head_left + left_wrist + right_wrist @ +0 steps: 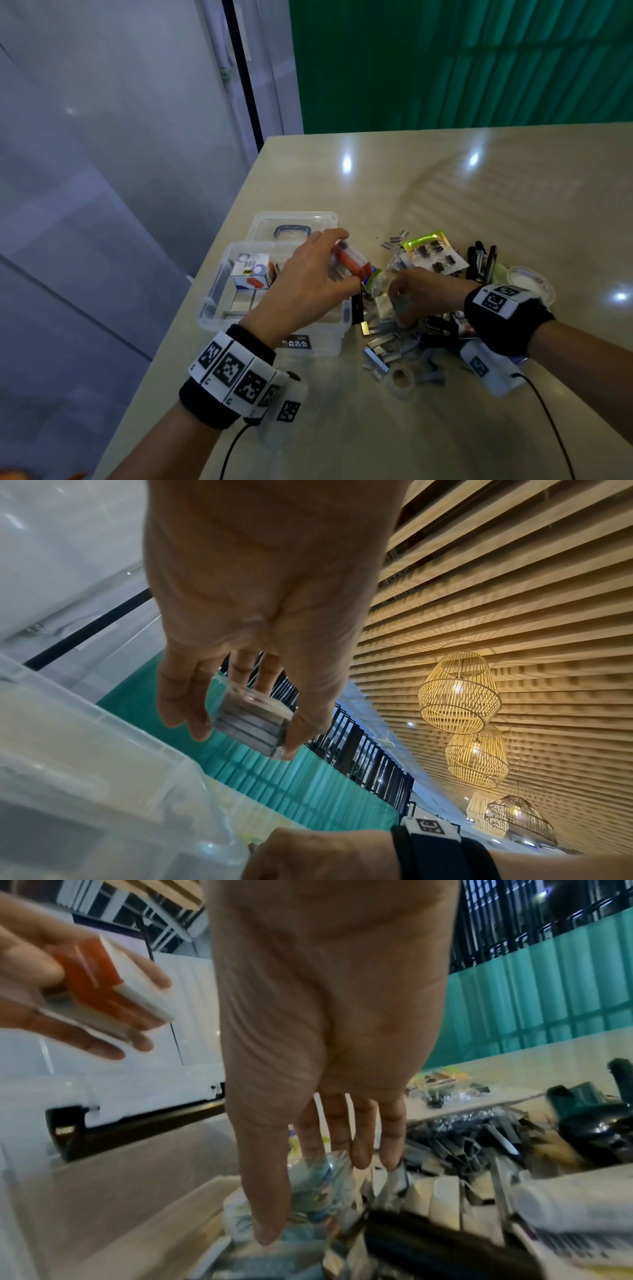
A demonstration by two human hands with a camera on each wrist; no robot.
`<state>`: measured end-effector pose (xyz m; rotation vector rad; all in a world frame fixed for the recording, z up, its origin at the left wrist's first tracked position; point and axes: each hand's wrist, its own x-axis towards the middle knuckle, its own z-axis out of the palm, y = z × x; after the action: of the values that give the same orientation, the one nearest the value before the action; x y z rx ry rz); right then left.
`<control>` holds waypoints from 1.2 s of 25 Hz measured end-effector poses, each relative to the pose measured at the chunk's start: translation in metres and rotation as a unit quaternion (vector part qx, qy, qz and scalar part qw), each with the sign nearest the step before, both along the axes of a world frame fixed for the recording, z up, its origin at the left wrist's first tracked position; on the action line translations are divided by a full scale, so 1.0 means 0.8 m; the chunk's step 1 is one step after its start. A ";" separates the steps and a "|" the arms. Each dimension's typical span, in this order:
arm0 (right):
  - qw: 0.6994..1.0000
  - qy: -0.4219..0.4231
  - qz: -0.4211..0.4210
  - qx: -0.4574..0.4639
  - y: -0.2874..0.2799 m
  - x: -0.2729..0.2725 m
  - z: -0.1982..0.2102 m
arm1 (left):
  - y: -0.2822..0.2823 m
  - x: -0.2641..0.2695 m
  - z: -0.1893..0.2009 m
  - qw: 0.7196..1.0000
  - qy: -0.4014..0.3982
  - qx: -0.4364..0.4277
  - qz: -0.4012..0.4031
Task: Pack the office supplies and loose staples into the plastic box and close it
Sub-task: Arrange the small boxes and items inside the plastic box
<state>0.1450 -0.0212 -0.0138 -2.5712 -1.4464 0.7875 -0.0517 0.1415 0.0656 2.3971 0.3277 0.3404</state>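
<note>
The clear plastic box (219,308) stands open at the table's left edge, its lid (294,222) lying behind it. My left hand (344,260) grips a small orange-and-white staple case (358,265) just over the box's right rim; in the left wrist view the left hand (246,737) shows stacked staples through the staple case's clear end (251,719). My right hand (400,308) reaches down into the pile of loose staples (387,346). In the right wrist view the right hand (313,1195) pinches a small clear bag of coloured clips (322,1185) between thumb and fingers.
Inside the box lie a white-and-blue carton (250,274) and metal staple strips (243,303). Right of the pile are a green-topped pack of binder clips (431,253), black staplers (483,260) and a white round tub (529,282). A clear tape roll (402,377) lies nearer me.
</note>
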 end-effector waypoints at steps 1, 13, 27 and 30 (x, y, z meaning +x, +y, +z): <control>1.000 0.008 -0.010 0.026 -0.002 0.001 0.013 | 0.004 -0.001 0.001 1.000 -0.001 -0.004 0.003; 0.984 0.003 0.056 0.169 0.105 -0.076 0.162 | 0.132 -0.105 0.015 0.978 -0.054 -0.042 0.196; 0.953 -0.123 0.246 0.125 0.243 -0.178 0.066 | 0.150 -0.133 -0.014 0.977 -0.040 -0.054 0.204; 0.956 -0.146 0.238 0.091 0.249 -0.176 0.065 | 0.151 -0.131 -0.016 0.980 -0.029 -0.050 0.189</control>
<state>0.0040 0.1779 0.0380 -2.2944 -2.1607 0.2867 -0.1563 0.2626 0.0525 2.2149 0.7583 0.5504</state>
